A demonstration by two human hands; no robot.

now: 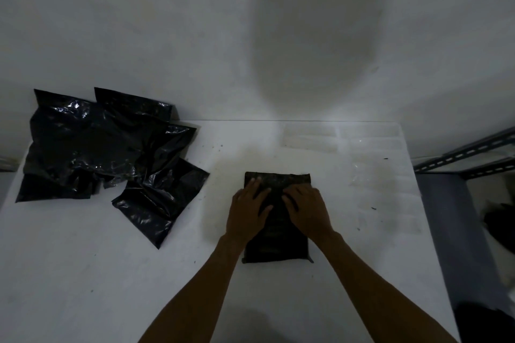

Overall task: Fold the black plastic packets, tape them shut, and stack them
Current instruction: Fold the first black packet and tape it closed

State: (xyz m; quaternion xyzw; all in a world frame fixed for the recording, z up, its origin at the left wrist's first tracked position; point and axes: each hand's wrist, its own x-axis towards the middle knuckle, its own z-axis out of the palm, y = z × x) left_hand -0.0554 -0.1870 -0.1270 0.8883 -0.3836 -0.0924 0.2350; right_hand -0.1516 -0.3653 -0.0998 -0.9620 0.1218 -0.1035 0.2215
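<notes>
The light is dim and greyish. A plain white wall fills the upper half of the view, bare except for a large, soft oval shadow right of centre. Below it a white table butts against the wall; its top is scattered with small dark specks. Just beside the table's right edge stands a grey metal rack of slotted angle bars, with dark, indistinct shapes in the space under it.
</notes>
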